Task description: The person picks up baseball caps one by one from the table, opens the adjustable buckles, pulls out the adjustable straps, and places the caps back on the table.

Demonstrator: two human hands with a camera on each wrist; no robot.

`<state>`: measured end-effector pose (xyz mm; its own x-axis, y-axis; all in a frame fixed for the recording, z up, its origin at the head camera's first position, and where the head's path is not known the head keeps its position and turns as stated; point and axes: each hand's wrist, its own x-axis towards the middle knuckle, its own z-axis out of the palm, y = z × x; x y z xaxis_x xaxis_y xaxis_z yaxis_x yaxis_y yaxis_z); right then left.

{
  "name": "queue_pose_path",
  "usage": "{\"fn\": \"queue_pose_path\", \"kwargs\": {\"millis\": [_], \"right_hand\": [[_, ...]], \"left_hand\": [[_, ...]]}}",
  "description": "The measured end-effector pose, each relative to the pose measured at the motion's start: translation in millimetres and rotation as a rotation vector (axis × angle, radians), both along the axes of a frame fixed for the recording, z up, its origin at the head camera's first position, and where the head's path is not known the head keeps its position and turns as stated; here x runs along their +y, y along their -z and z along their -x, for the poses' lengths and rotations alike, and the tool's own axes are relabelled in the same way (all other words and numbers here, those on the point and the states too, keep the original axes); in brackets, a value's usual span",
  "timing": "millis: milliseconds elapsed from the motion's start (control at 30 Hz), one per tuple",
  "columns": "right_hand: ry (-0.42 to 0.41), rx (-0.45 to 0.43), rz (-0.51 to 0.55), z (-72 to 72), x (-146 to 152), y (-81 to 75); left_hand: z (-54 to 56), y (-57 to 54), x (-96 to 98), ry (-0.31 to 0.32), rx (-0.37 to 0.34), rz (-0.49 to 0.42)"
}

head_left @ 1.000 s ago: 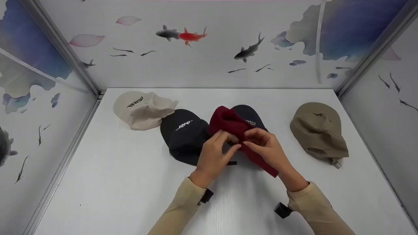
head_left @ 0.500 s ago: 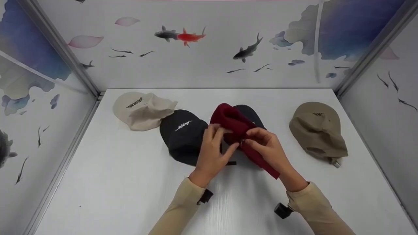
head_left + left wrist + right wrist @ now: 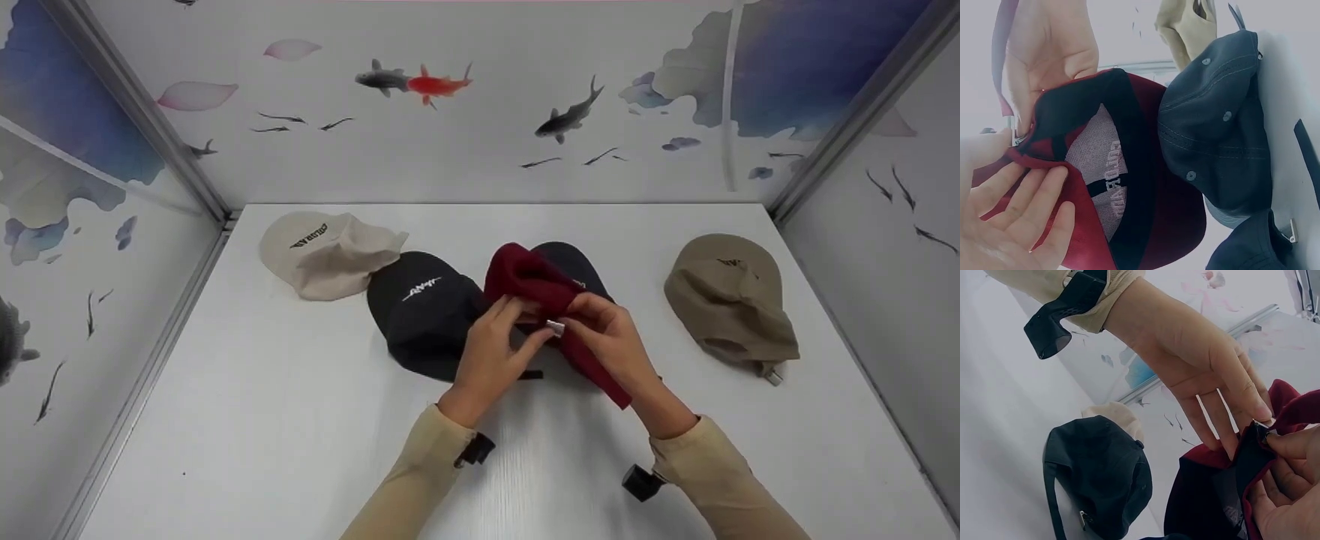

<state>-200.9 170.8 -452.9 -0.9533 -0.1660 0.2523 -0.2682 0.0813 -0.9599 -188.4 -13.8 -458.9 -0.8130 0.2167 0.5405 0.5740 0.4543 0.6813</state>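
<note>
Both hands hold a red baseball cap (image 3: 529,274) above the middle of the table, its inside showing in the left wrist view. My left hand (image 3: 487,349) pinches the back edge beside a silver strap buckle (image 3: 555,328), thumb at the metal and other fingers on the red cloth. On the buckle's other side, my right hand (image 3: 619,337) pinches the cap's strap between thumb and fingers. The strap's loose red end (image 3: 604,379) hangs below the right palm. In the right wrist view, the thumbs meet near the buckle; whether the strap passes through it, I cannot tell.
A navy cap (image 3: 574,262) lies behind the red one, partly covered. To the left sit a black cap (image 3: 420,315) and a cream cap (image 3: 322,255), touching or overlapping. A khaki cap (image 3: 731,300) lies at the right. Printed panels (image 3: 480,172) enclose the white table (image 3: 262,420).
The silver buckle has come into plain view between the fingertips. My left fingers lifted, then came back down on the cap. The right hand and the strap's end shifted slightly left.
</note>
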Motion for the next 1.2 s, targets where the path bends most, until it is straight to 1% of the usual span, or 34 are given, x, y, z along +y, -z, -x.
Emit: {"fn": "queue_pose_path", "kwargs": {"millis": [100,167,300,400,500,600,700,767,867,933,1000,1100,1200], "right_hand": [[0.024,-0.002,-0.018,1.1,-1.4,0.3],[0.02,0.005,-0.026,1.8,-1.2,0.8],[-0.022,0.03,-0.011,3.1,0.3,1.9],[-0.05,0.055,-0.006,3.4,2.0,2.6],[-0.069,0.075,-0.011,3.4,3.9,3.0],[-0.088,0.087,-0.017,3.4,5.3,2.9],[-0.099,0.076,-0.022,3.1,6.5,2.3],[-0.111,0.048,-0.008,2.7,7.5,1.5],[-0.114,-0.057,0.07,1.3,10.1,-0.7],[-0.097,-0.134,0.124,0.1,13.2,-2.4],[-0.064,-0.198,0.156,-0.6,16.2,-3.9],[-0.026,-0.237,0.142,-0.3,20.6,-5.0],[-0.013,-0.25,0.123,0.5,23.8,-4.8]], "left_hand": [[2.1,0.3,-0.8,0.0,-0.011,-0.029],[3.1,-0.3,-1.7,0.013,-0.038,-0.052],[4.6,-1.0,-3.4,0.059,-0.086,-0.104],[5.4,0.0,-4.3,0.089,-0.099,-0.136],[5.7,0.0,-5.2,0.101,-0.102,-0.145],[5.5,-0.9,-5.9,0.099,-0.103,-0.136],[5.4,-1.1,-6.8,0.108,-0.115,-0.138],[5.7,-1.3,-8.7,0.115,-0.125,-0.148],[7.0,-1.3,-13.8,0.103,-0.137,-0.177],[8.0,-1.0,-18.3,0.082,-0.141,-0.195],[8.8,-0.8,-22.9,0.065,-0.145,-0.214],[9.7,-0.1,-28.3,0.059,-0.152,-0.235],[9.9,0.6,-31.3,0.059,-0.157,-0.246]]}}
